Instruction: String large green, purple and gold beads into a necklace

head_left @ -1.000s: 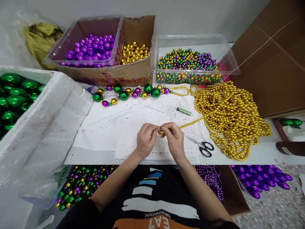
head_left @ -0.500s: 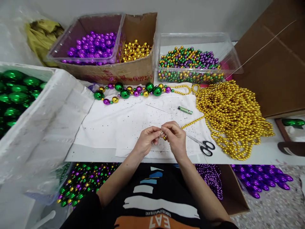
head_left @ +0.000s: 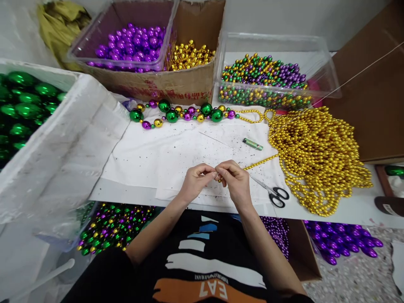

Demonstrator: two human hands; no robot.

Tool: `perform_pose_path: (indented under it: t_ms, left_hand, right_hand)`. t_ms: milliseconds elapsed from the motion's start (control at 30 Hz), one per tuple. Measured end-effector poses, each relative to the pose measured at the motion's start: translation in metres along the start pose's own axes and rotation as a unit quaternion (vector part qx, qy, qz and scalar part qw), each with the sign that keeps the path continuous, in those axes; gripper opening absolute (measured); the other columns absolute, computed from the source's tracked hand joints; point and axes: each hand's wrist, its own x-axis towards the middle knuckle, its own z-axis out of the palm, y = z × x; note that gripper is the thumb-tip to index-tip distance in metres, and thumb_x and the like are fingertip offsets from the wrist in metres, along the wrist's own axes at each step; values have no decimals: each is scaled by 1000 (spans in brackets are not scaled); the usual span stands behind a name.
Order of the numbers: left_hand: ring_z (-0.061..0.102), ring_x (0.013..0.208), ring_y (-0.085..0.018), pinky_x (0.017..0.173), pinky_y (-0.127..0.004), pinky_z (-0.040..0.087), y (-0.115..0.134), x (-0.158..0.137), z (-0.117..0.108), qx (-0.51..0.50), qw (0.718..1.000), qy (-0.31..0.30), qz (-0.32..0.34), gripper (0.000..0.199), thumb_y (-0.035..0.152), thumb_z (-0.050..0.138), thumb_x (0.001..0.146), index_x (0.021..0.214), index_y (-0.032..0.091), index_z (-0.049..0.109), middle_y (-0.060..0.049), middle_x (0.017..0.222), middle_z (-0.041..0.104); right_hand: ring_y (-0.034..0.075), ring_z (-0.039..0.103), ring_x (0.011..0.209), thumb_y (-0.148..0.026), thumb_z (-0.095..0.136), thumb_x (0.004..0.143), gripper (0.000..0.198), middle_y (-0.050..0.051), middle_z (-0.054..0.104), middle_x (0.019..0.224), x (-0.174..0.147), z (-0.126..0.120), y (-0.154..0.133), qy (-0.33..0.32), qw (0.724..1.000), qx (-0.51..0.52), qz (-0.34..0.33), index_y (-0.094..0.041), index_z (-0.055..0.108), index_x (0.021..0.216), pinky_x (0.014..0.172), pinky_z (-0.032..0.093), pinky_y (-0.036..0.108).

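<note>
Grey wall (head_left: 271, 17) backs a crowded white table (head_left: 116, 191). At far left, a box (head_left: 67, 126) draped in clear plastic holds large green beads (head_left: 28, 109), its slanted side standing right up against the work area. Behind it slumps a yellowish bag (head_left: 63, 31); below the table edge, mixed beads (head_left: 113, 229) fill a tub. Further right, a tray of purple beads (head_left: 135, 44) sits over a cardboard box (head_left: 151, 90), with gold beads (head_left: 192, 57) in its right part. Along its foot stretches a finished-looking chain of big coloured beads (head_left: 172, 116), lying on a speckled white cloth (head_left: 142, 147).

Near the front of the cloth, the left hand (head_left: 198, 179) pinches a pale bit, too small to make out, between thumb and forefinger. Touching it, the right hand (head_left: 235, 181) has thumb and forefinger pressed together at the near end of a gold strand (head_left: 261, 161), and hides most of that end. A thin needle (head_left: 216, 139) lies beyond the hands, a green lighter (head_left: 253, 144) to its right. Scissors (head_left: 277, 197) lie just beside the right hand, blades toward it. Behind, a clear bin (head_left: 236, 41) holds small mixed beads (head_left: 265, 73). The strand runs right into a heap of gold strands (head_left: 322, 155), and a white string (head_left: 372, 65) slants above, before a cardboard panel (head_left: 372, 101).
</note>
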Motion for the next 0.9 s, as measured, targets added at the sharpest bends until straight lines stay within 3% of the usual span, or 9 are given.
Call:
perform_pose_path:
  t_ms: [100,167,267,400,533,633,733,800,900]
  left_hand:
    - [53,62,-10,53,-22,40,-1,-2,-2,34,999,33,15,16,32,70,81,77,17,73,-3,76,69]
    - [55,63,-11,52,-22,40,-2,-3,-3,47,997,61,12,16,33,70,81,78,17,73,-3,75,68]
    - [57,65,-12,54,-23,43,-1,-4,-3,57,995,83,6,16,33,70,81,79,18,74,-3,75,68]
    - [59,68,-12,58,-23,46,-5,-7,-1,89,991,99,28,12,28,67,82,78,17,72,-2,77,69]
    - [58,66,-10,53,-20,42,-14,-12,0,149,978,123,82,10,20,62,84,77,17,69,-1,74,66]
    - [57,64,-9,53,-20,42,-18,-16,0,204,963,133,116,11,17,60,84,78,18,68,-1,74,65]
    - [57,67,-11,58,-22,44,-18,-19,-1,257,947,131,141,13,15,58,85,77,18,67,-1,74,64]
    - [56,70,-12,60,-23,44,-16,-19,-2,264,946,121,145,13,15,58,85,75,18,67,-2,74,63]
    - [56,71,-12,60,-23,43,-14,-17,-8,155,981,81,84,11,21,63,83,73,17,67,-2,74,61]
  right_hand:
    - [12,57,62,-29,66,86,9,2,60,87,-1,-2,1,19,998,-54,-34,-22,72,84,45,42,25]
    - [15,61,74,-27,65,87,9,4,62,95,-5,-3,1,47,985,-135,-95,-24,71,92,52,47,28]
    - [20,62,89,-22,62,91,9,6,63,98,-14,-2,4,52,936,-279,-206,-23,69,95,65,52,32]
    - [22,60,90,-14,57,93,13,9,65,95,-21,6,13,61,861,-405,-302,-21,67,97,73,51,36]
    - [21,57,82,-9,53,93,16,8,66,86,-19,12,19,65,829,-439,-339,-19,65,93,70,49,33]
    - [21,56,80,-9,52,92,16,8,65,84,-18,15,20,45,826,-447,-340,-19,64,89,69,48,33]
    - [21,58,81,-10,52,90,15,8,64,84,-18,16,21,37,844,-433,-313,-20,62,85,70,49,33]
    - [19,59,79,-11,52,89,13,7,64,85,-18,16,20,37,873,-401,-274,-20,61,83,66,49,32]
    - [16,60,75,-12,54,87,12,4,63,83,-18,15,17,15,934,-308,-183,-20,60,81,60,49,28]
